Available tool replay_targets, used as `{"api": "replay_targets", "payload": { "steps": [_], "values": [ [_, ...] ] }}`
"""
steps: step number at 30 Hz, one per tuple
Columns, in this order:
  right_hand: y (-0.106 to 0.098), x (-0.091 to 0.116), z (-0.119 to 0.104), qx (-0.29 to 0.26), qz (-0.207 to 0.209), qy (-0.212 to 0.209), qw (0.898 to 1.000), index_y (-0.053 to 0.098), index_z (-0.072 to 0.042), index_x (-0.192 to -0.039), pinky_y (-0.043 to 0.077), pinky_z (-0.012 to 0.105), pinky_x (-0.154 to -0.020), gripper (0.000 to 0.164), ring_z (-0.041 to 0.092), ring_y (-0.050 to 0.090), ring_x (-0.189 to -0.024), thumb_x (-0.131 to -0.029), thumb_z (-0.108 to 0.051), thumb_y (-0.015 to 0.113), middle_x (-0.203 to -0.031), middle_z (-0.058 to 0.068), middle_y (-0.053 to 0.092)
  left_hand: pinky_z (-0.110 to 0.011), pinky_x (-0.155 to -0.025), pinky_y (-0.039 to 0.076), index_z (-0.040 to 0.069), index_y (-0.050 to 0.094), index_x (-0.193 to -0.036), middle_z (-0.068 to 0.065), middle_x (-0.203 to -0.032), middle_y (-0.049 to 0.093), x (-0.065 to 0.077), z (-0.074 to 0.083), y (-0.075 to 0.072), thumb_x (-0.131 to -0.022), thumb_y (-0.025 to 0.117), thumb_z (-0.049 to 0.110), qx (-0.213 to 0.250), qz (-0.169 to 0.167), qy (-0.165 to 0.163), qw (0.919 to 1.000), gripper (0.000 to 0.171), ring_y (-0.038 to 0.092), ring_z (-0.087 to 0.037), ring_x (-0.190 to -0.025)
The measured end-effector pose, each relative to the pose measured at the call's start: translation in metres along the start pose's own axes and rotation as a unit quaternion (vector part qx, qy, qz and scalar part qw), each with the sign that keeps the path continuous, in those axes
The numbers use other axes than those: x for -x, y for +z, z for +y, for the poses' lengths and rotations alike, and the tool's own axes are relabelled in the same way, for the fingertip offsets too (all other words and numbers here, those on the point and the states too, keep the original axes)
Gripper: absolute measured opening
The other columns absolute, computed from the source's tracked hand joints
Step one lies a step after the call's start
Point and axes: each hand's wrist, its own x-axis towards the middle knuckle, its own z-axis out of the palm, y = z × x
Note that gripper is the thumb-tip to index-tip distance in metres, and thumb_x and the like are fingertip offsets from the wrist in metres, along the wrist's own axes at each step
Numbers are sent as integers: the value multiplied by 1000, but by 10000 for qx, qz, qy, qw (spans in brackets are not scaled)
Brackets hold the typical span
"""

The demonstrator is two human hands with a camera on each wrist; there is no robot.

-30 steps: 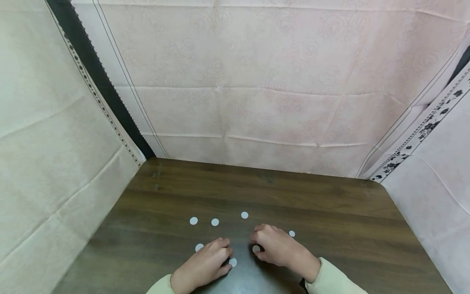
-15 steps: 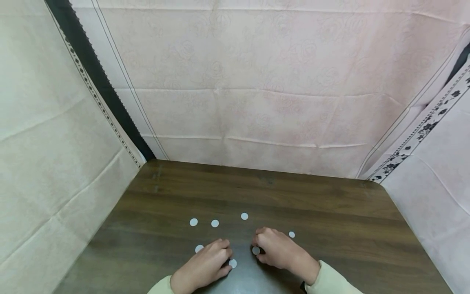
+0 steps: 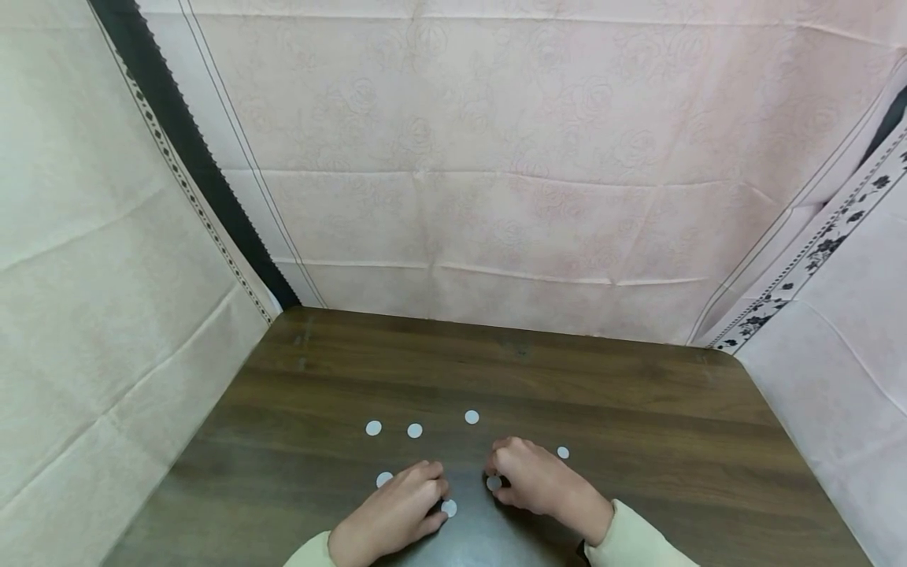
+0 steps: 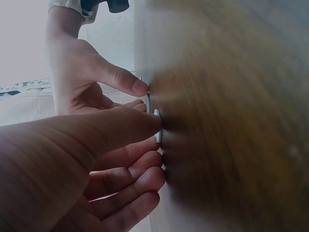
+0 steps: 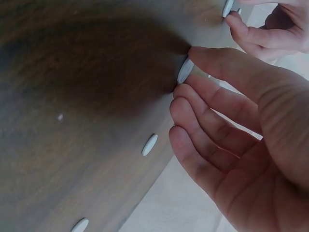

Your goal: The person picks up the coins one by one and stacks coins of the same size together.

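Note:
My left hand (image 3: 398, 510) rests low over the table, its thumb and index finger around the edge of a small white round disc (image 3: 449, 509). In the left wrist view that disc (image 4: 158, 133) is thin and rounded, right at the thumb tip. To the right, my right hand (image 3: 542, 482) pinches another white disc (image 3: 494, 483) between thumb and fingers. Seen from the right wrist, this disc (image 5: 185, 71) stands edge-on to the camera, close against the wooden surface. The other fingers of both hands are bent, with tips near the table.
Several more white discs lie on the brown wooden table (image 3: 453, 362): a left one (image 3: 373, 428), a middle one (image 3: 414, 431), a far one (image 3: 472, 417), one partly behind my left hand (image 3: 383, 479) and one beyond my right wrist (image 3: 563, 453). Pale cloth (image 3: 496, 157) hangs around the table.
Both hands and the discs stay nearly in place. The right hand's disc looks slightly darker and more shaded than a second ago, and the right sleeve shifts slightly left.

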Motion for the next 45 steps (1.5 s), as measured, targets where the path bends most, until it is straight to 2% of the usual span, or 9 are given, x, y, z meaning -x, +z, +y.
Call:
{"api": "replay_targets", "payload": {
  "steps": [5,9,12,16,24,32,37,41,45],
  "values": [
    [-1,-4,1,-65,-82,74,9999,81,-10,-93,55,18,-68,5,5,68,-83,-88,-9,84,-91,-1,74,-21,-76,47,20,62,-74,11,-81,49,1,0,0,-86,84,19,13,9,8,10000,25,42,-4,-73],
    [-2,-8,2,-105,-134,101,9998,79,-10,-86,51,18,-61,4,1,62,-71,-87,-9,83,-83,-2,73,-19,-72,45,20,62,-75,11,-80,48,1,0,0,-87,83,19,123,-26,-78,9999,25,41,-4,-72],
    [-1,-11,2,-71,-165,110,9998,71,-12,-74,38,18,-52,16,0,43,-60,-85,-9,82,-68,-9,58,-18,-69,42,20,62,-76,11,-80,48,1,0,0,-87,83,19,164,10,-107,9998,24,41,-4,-72],
    [3,-13,3,244,-79,-14,9997,56,-17,-64,24,20,-52,31,4,24,-61,-79,-9,82,-66,-13,34,-18,-69,43,20,63,-76,11,-81,48,1,1,0,-87,83,19,134,11,-112,9998,23,41,-5,-73],
    [6,-13,3,1012,173,-316,9942,38,-22,-60,25,21,-55,46,5,26,-65,-73,-15,82,-67,-13,34,-18,-70,42,19,64,-77,10,-82,49,0,2,-1,-89,82,19,206,-138,-174,9995,22,40,-4,-73],
    [6,-14,3,836,-18,-232,9962,31,-22,-62,16,23,-55,49,6,18,-65,-75,-13,78,-69,-11,25,-18,-69,44,19,63,-77,10,-82,50,1,1,1,-88,83,19,109,-20,-118,9999,23,43,-5,-73],
    [6,-15,4,690,-2,-296,9972,48,-20,-64,23,22,-56,33,5,25,-65,-77,-13,77,-70,-12,37,-18,-69,43,19,64,-77,10,-82,50,1,1,1,-88,82,19,172,-80,-145,9997,22,43,-5,-74],
    [7,-16,3,535,18,-330,9980,68,-18,-76,39,17,-59,12,-1,41,-67,-78,-14,79,-77,-11,57,-18,-70,44,19,64,-77,10,-82,50,1,1,1,-88,83,19,139,-71,-147,9998,22,44,-5,-74],
    [8,-16,0,428,41,-334,9985,74,-17,-83,48,16,-63,9,-2,54,-72,-78,-14,79,-85,-8,68,-18,-70,44,19,65,-78,10,-82,51,1,1,0,-88,83,20,175,-102,-181,9996,20,44,-5,-74]
  ]
}}
